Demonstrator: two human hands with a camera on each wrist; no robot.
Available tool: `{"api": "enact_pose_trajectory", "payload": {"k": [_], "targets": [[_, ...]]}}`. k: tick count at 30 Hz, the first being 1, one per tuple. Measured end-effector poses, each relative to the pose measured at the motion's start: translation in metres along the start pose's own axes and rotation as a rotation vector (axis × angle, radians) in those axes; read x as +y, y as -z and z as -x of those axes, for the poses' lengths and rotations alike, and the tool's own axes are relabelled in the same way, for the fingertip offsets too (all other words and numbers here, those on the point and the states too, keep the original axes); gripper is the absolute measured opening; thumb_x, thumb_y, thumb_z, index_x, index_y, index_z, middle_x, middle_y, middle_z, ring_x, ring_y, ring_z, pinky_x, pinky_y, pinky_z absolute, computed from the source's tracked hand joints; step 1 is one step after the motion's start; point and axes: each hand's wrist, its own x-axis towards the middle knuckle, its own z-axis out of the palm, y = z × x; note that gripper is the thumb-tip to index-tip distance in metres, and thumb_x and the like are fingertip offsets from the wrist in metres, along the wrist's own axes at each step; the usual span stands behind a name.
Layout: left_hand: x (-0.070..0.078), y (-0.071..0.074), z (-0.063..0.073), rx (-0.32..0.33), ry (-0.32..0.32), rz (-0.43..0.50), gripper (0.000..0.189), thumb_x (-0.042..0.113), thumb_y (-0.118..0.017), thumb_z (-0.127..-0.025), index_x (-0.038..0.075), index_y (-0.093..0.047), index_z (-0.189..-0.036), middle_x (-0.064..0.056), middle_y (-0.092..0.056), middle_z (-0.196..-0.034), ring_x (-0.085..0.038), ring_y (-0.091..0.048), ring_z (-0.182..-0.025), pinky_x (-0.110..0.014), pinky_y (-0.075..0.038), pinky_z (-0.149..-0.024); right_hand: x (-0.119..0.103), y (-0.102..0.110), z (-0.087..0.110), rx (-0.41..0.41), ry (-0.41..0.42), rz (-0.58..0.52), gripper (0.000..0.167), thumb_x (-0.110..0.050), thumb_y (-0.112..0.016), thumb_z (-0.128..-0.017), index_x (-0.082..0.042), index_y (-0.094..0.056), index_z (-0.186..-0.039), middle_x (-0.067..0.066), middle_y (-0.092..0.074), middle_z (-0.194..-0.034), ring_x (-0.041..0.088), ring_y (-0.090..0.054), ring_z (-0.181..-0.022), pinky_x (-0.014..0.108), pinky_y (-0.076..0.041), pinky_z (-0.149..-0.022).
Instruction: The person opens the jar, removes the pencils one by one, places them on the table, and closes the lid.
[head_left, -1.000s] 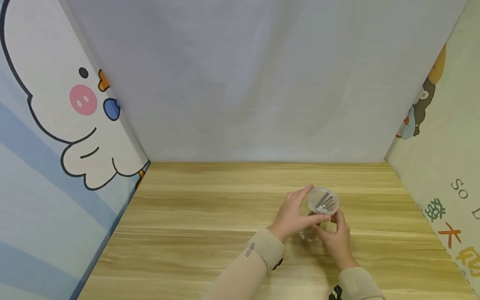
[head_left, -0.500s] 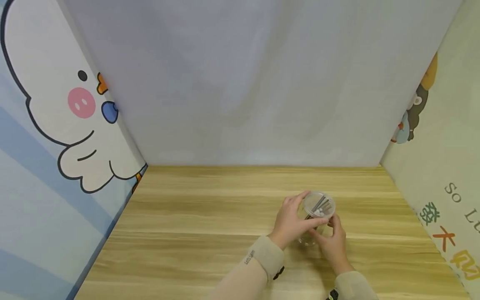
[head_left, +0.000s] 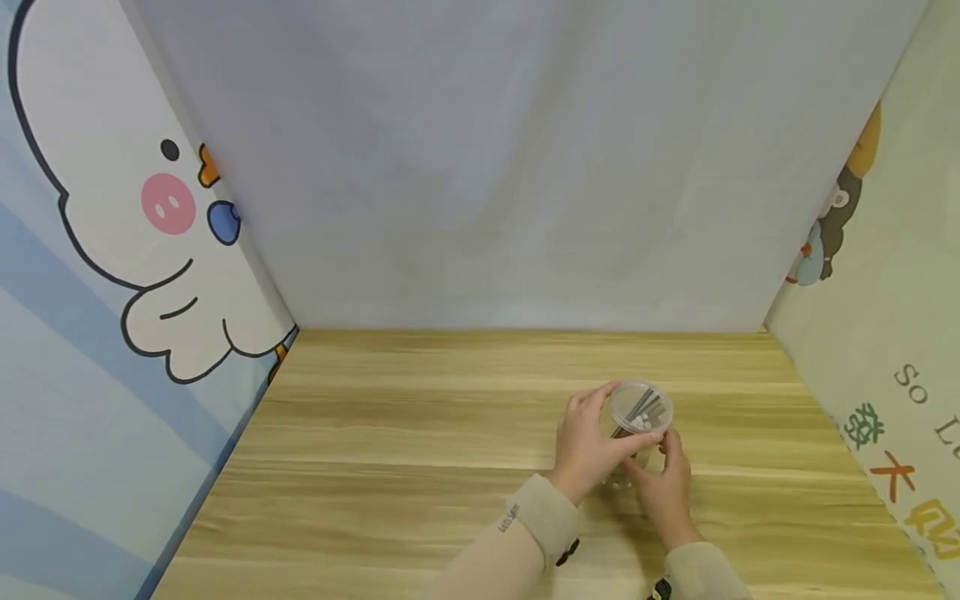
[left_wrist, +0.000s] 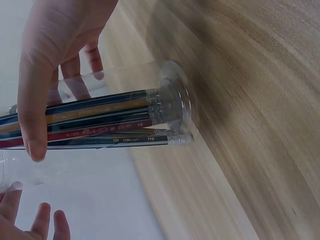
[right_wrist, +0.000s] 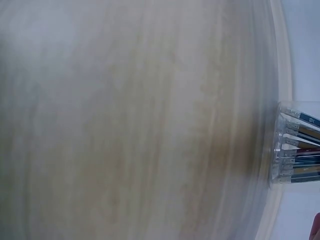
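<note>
A clear, round plastic jar [left_wrist: 132, 80] sits right of centre, well in from the near side of the pale wood-grained desk [head_left: 360, 433], with a flat, clear, round lid [head_left: 628, 397] on its top. Inside lies a bundle of slim pencils [left_wrist: 100, 117] in dark blue, yellow, red and dark green, their silver-coloured ends down by the jar's base; a few small white bits show through the lid, too small to make out. The jar's long axis stands close to upright, lid up and base down at the desk – whether the base fully rests on the wood I cannot tell

The relation that counts is between the two hands and that axis. The left hand [head_left: 587, 446] has its grip closed round the jar's wall from the left, thumb across the near side, fingers behind. The right hand [head_left: 667, 485] is at the jar's right near side, with a fingertip by the lid's rim and two other fingers free of the plastic – whether its grip pinches anything I cannot tell

The left forearm, in a cream sleeve [head_left: 487, 562] with dark lettering, slants up and rightward; the right one, in a matching cream cuff [head_left: 701, 567], leans up and leftward, so the hands meet at the jar. Behind stands a plain greyish-white backdrop [head_left: 450, 167]
</note>
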Motion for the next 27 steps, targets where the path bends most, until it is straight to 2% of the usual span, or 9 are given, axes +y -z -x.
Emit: {"api": "enact_pose_trajectory", "payload": {"k": [2, 5, 8, 13, 17, 20, 21, 24, 27], "targets": [[0.001, -0.001, 0.001, 0.014, 0.003, -0.005, 0.082, 0.053, -0.085, -0.070, 0.029, -0.053, -0.141, 0.001, -0.059, -0.135, -0.018, -0.051, -0.125, -0.042, -0.042, -0.103, 0.000, 0.000, 0.001, 0.010, 0.002, 0.009, 0.064, 0.000, -0.079, -0.070, 0.006, -0.053, -0.128, -0.024, -0.052, -0.113, -0.011, -0.040, -0.098, 0.036, -0.033, -0.091], [0.003, -0.003, 0.003, 0.029, 0.012, -0.004, 0.082, 0.053, -0.086, -0.069, 0.029, -0.054, -0.140, 0.001, -0.058, -0.136, -0.019, -0.051, -0.126, -0.042, -0.041, -0.104, -0.001, 0.000, 0.001, 0.003, -0.005, 0.026, 0.066, 0.001, -0.078, -0.070, 0.007, -0.051, -0.130, 0.002, -0.061, -0.120, -0.011, -0.038, -0.098, 0.037, -0.033, -0.091], [0.004, -0.005, 0.003, 0.047, 0.009, 0.004, 0.082, 0.053, -0.087, -0.068, 0.026, -0.054, -0.139, 0.001, -0.059, -0.135, -0.019, -0.051, -0.126, -0.042, -0.040, -0.105, -0.002, 0.001, 0.001, -0.010, -0.015, 0.037, 0.068, 0.002, -0.077, -0.072, 0.007, -0.049, -0.133, 0.024, -0.058, -0.128, -0.012, -0.036, -0.099, 0.040, -0.034, -0.093], [0.004, -0.008, 0.004, 0.078, 0.017, 0.022, 0.081, 0.052, -0.086, -0.069, 0.026, -0.054, -0.138, 0.003, -0.060, -0.131, -0.015, -0.050, -0.123, -0.040, -0.039, -0.105, -0.002, 0.000, 0.000, -0.029, -0.035, 0.030, 0.071, 0.004, -0.075, -0.071, 0.005, -0.047, -0.136, 0.029, -0.055, -0.134, -0.013, -0.035, -0.101, 0.046, -0.035, -0.095], [0.003, -0.012, 0.008, 0.117, 0.025, 0.073, 0.080, 0.053, -0.085, -0.070, 0.027, -0.053, -0.138, 0.005, -0.060, -0.130, -0.015, -0.049, -0.123, -0.042, -0.038, -0.105, -0.002, -0.002, 0.001, -0.013, -0.033, 0.021, 0.069, 0.008, -0.071, -0.068, 0.005, -0.049, -0.133, 0.029, -0.056, -0.130, -0.015, -0.036, -0.100, 0.050, -0.037, -0.096], [0.003, -0.016, 0.010, 0.161, 0.016, 0.106, 0.077, 0.052, -0.084, -0.071, 0.027, -0.054, -0.137, 0.007, -0.061, -0.128, -0.016, -0.047, -0.123, -0.043, -0.039, -0.102, -0.002, -0.003, 0.000, 0.006, -0.013, 0.030, 0.061, 0.010, -0.070, -0.065, 0.005, -0.053, -0.124, 0.026, -0.061, -0.122, -0.015, -0.039, -0.100, 0.048, -0.040, -0.095], [0.003, -0.018, 0.011, 0.177, 0.008, 0.107, 0.076, 0.052, -0.084, -0.071, 0.026, -0.054, -0.136, 0.007, -0.061, -0.127, -0.016, -0.047, -0.122, -0.043, -0.039, -0.101, -0.002, -0.003, 0.000, 0.008, -0.012, 0.036, 0.058, 0.011, -0.070, -0.065, 0.004, -0.054, -0.120, 0.020, -0.063, -0.119, -0.015, -0.041, -0.101, 0.046, -0.041, -0.094], [0.003, -0.020, 0.010, 0.190, -0.012, 0.091, 0.075, 0.052, -0.084, -0.071, 0.025, -0.054, -0.134, 0.007, -0.061, -0.125, -0.015, -0.047, -0.121, -0.041, -0.040, -0.100, -0.001, -0.002, 0.000, 0.001, -0.009, 0.027, 0.049, 0.013, -0.070, -0.065, 0.003, -0.054, -0.111, -0.007, -0.064, -0.114, -0.013, -0.044, -0.104, 0.042, -0.041, -0.097], [0.002, -0.016, 0.007, 0.124, -0.023, 0.091, 0.078, 0.052, -0.085, -0.071, 0.022, -0.051, -0.135, 0.002, -0.059, -0.127, -0.017, -0.046, -0.121, -0.038, -0.042, -0.099, -0.001, 0.001, 0.000, -0.016, 0.002, 0.000, 0.050, 0.011, -0.072, -0.067, 0.002, -0.055, -0.113, -0.031, -0.050, -0.112, -0.014, -0.043, -0.107, 0.041, -0.037, -0.099]]}}
